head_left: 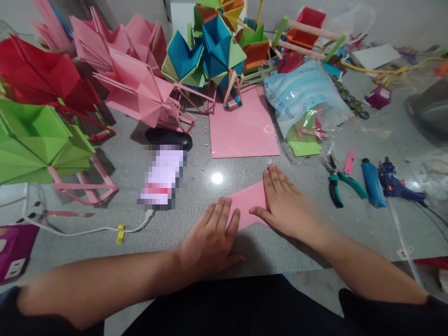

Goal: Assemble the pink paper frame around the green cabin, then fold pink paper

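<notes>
Paper models crowd the far left of the grey tabletop (196, 186): a green folded form (38, 144) on a pink strip frame, a red one (42, 74) behind it, and pink ones (136, 88) beside that. Nearer lies a phone (163, 177) on a white cable (87, 230). At centre, the left hand (210, 238) rests flat, fingers extended and together, its fingertips on the near left edge of a small pink sheet (250, 203). The right hand (285, 205) lies flat on the same sheet, fingers spread and released, the thumb along the lower edge. Neither hand grips; both press down. A crease here is judged best made by aligning the edges first, holding one side still with the flat palm, then running the other fingertips outward along the fold. Beyond the hands lies a larger pink sheet (243, 123), with blue-and-green models (206, 51) behind it. To the right are an opened pack of copy paper (301, 93), green-handled pliers (338, 179), a blue lighter (373, 182) and a blue glue gun (395, 184). The surface is smooth and glossy, showing a lamp's reflection; a pale wall closes the background.
</notes>
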A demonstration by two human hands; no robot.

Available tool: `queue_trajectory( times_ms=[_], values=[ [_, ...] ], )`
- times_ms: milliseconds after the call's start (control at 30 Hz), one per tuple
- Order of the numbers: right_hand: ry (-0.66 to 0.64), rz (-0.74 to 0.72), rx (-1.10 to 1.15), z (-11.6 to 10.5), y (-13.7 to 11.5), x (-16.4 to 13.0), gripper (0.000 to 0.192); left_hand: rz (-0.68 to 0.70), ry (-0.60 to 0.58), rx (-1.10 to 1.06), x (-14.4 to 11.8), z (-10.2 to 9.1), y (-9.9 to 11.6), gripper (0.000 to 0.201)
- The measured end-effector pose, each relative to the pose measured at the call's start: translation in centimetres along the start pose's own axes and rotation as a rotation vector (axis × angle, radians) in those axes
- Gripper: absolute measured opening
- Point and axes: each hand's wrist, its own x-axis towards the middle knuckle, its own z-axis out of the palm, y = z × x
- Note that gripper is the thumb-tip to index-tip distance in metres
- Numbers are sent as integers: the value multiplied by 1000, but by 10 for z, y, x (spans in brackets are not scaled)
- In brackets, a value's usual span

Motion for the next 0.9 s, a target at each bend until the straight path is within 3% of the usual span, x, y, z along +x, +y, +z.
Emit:
queue_trajectory(
  times_ms=[100, 200, 267, 333, 467, 600, 900],
  values=[
    [32, -110, 24, -1, -4, 0, 104, -7, 47, 20, 3, -1, -3, 104],
    [15, -396, 90, -1, -13, -1, 72, 2, 93, 43, 5, -2, -5, 100],
    [-9, -535, 138, 0, -20, -1, 70, 10, 117, 71, 5, -1, -5, 98],
    [-23, -574, 170, 0, -25, -2, 70, 14, 134, 103, 5, -1, -4, 97],
    [-18, -501, 178, -4, -30, -5, 64, 15, 129, 134, 7, -3, -4, 100],
    [-9, -383, 151, -10, -26, -12, 66, -11, 32, 128, 8, -10, -2, 102],
    [52, 25, 43, -6, 18, -27, 90, -85, -31, 170, 8, -17, 2, 102]
  ],
)
